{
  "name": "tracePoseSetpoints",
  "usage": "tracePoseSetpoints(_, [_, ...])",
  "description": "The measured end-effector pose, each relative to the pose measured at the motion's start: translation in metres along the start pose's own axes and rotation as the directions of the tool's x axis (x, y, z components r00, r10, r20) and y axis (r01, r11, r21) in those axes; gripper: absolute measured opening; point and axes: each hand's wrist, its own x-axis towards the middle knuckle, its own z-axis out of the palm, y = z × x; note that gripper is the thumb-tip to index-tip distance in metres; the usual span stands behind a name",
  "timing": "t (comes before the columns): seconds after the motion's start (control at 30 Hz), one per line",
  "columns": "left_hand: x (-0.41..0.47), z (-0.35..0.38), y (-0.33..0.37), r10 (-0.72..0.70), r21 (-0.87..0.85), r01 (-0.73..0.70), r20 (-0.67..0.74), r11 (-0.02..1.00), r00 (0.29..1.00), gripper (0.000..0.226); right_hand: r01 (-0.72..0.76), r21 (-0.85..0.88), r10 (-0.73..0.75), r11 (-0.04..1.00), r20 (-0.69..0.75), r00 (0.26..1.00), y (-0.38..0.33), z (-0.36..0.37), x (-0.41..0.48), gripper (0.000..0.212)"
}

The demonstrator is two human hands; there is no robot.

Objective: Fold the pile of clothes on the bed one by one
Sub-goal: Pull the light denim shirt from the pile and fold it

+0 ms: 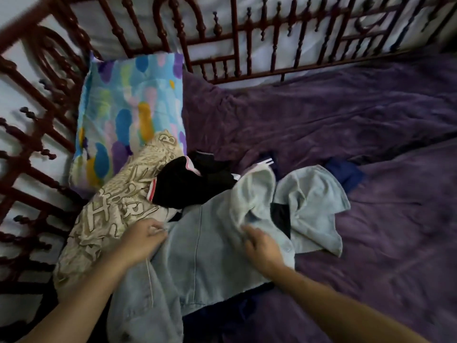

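Left hand (142, 240) and right hand (262, 246) were bare. My left forearm (81, 293) and right forearm (341, 300) were bare too, up to the frame edge. Fingers were motion-blurred, nail detail unreadable.

Purple bedcover (346, 115) w/ dark-red spindle rails (275, 45), pale wall (96, 38) behind, multicolour pillow (131, 107) in corner.

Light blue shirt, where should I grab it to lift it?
Grip the light blue shirt at its left and right edges, from the near side: the body lies spread there, while the far end is crumpled over the black garment.
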Motion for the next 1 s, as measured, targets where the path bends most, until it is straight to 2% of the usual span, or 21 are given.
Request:
tracePoseSetpoints(0.07, [0.019,0.007,0.023,0.018,-0.163,-0.016,0.011,0.986,1.0,0.016,0.26,-0.058,-0.246,0.964,0.181,0.952,-0.016,0.013,-0.052,0.04])
tracePoseSetpoints(0.1, [0.026,0.012,0.035,0.022,-0.249,-0.005,0.064,0.968,0.998,0.015,0.335,-0.09,-0.302,0.938,0.267,0.915,-0.018,0.022,-0.077,0.035])
tracePoseSetpoints(0.13, [0.034,0.021,0.044,0.055,-0.284,-0.018,0.121,0.959,0.991,0.019,0.268,-0.077,-0.221,0.96,0.375,0.9,-0.021,0.029,-0.096,0.028])
tracePoseSetpoints(0.17, [0.037,0.032,0.054,0.119,-0.229,-0.077,0.175,0.97,0.977,0.027,0.149,-0.103,-0.091,0.983,0.434,0.896,-0.022,0.032,-0.105,0.028])
tracePoseSetpoints(0.2, [0.04,0.047,0.061,0.19,-0.173,-0.152,0.229,0.973,0.955,0.029,0.137,-0.176,-0.04,0.975,0.467,0.883,-0.017,0.037,-0.113,0.033])
tracePoseSetpoints(0.27, [0.038,0.084,0.061,0.234,-0.006,-0.245,0.323,0.969,0.917,0.012,-0.071,-0.094,0.115,0.993,0.643,0.757,-0.004,0.035,-0.12,0.034])
tracePoseSetpoints(0.3, [0.034,0.102,0.056,0.211,0.125,-0.277,0.384,0.953,0.899,0.01,0.017,-0.149,0.082,0.989,0.632,0.771,0.005,0.04,-0.119,0.032])
tracePoseSetpoints(0.33, [0.03,0.117,0.048,0.17,0.289,-0.318,0.438,0.903,0.883,0.014,0.198,-0.19,-0.039,0.962,0.621,0.783,0.03,0.041,-0.11,0.033])
tracePoseSetpoints(0.37, [0.023,0.126,0.04,0.132,0.447,-0.355,0.456,0.821,0.88,0.018,0.244,-0.216,-0.068,0.945,0.602,0.796,0.046,0.033,-0.103,0.033])
tracePoseSetpoints(0.4, [0.018,0.132,0.031,0.124,0.539,-0.374,0.442,0.755,0.889,0.022,0.19,-0.255,-0.016,0.948,0.559,0.829,0.058,0.022,-0.096,0.032])
tracePoseSetpoints(0.43, [0.013,0.134,0.025,0.146,0.555,-0.373,0.409,0.743,0.901,0.023,0.106,-0.316,0.077,0.943,0.517,0.852,0.072,0.011,-0.086,0.03])
tracePoseSetpoints(0.47, [0.01,0.133,0.021,0.177,0.532,-0.364,0.37,0.764,0.912,0.023,0.033,-0.362,0.144,0.932,0.448,0.882,0.082,-0.003,-0.076,0.028])
tracePoseSetpoints(0.53, [0.0,0.128,0.016,0.236,0.38,-0.331,0.275,0.864,0.932,0.024,-0.04,-0.382,0.147,0.923,0.256,0.955,0.095,-0.026,-0.052,0.026])
tracePoseSetpoints(0.57, [-0.007,0.122,0.016,0.254,0.279,-0.307,0.209,0.91,0.944,0.031,-0.054,-0.366,0.13,0.929,0.187,0.974,0.096,-0.032,-0.039,0.034])
tracePoseSetpoints(0.6, [-0.015,0.116,0.018,0.261,0.179,-0.284,0.14,0.942,0.955,0.039,-0.029,-0.339,0.092,0.94,0.173,0.98,0.092,-0.037,-0.024,0.049])
tracePoseSetpoints(0.67, [-0.035,0.099,0.021,0.197,0.02,-0.198,0.029,0.98,0.98,0.044,0.059,-0.256,0.011,0.965,0.265,0.964,0.071,-0.035,0.0,0.076])
tracePoseSetpoints(0.7, [-0.046,0.09,0.021,0.148,-0.062,-0.148,-0.007,0.987,0.989,0.04,0.092,-0.201,-0.021,0.975,0.329,0.944,0.059,-0.03,0.009,0.08])
tracePoseSetpoints(0.73, [-0.056,0.078,0.018,0.103,-0.152,-0.107,-0.034,0.983,0.994,0.032,0.138,-0.153,-0.067,0.979,0.394,0.916,0.046,-0.024,0.017,0.074])
tracePoseSetpoints(0.83, [-0.092,0.036,-0.003,-0.029,-0.275,-0.027,-0.198,0.961,0.98,0.014,0.244,0.038,-0.233,0.969,0.465,0.854,0.002,-0.014,0.034,0.02])
tracePoseSetpoints(0.93, [-0.137,0.007,-0.043,-0.072,-0.068,0.047,-0.433,0.997,0.899,0.024,0.113,0.306,-0.247,0.945,0.446,0.86,-0.049,-0.031,0.045,0.012])
tracePoseSetpoints(1.0, [-0.163,0.008,-0.08,-0.142,0.093,0.196,-0.414,0.976,0.899,0.032,0.04,0.446,-0.281,0.894,0.49,0.825,-0.076,-0.041,0.04,0.006])
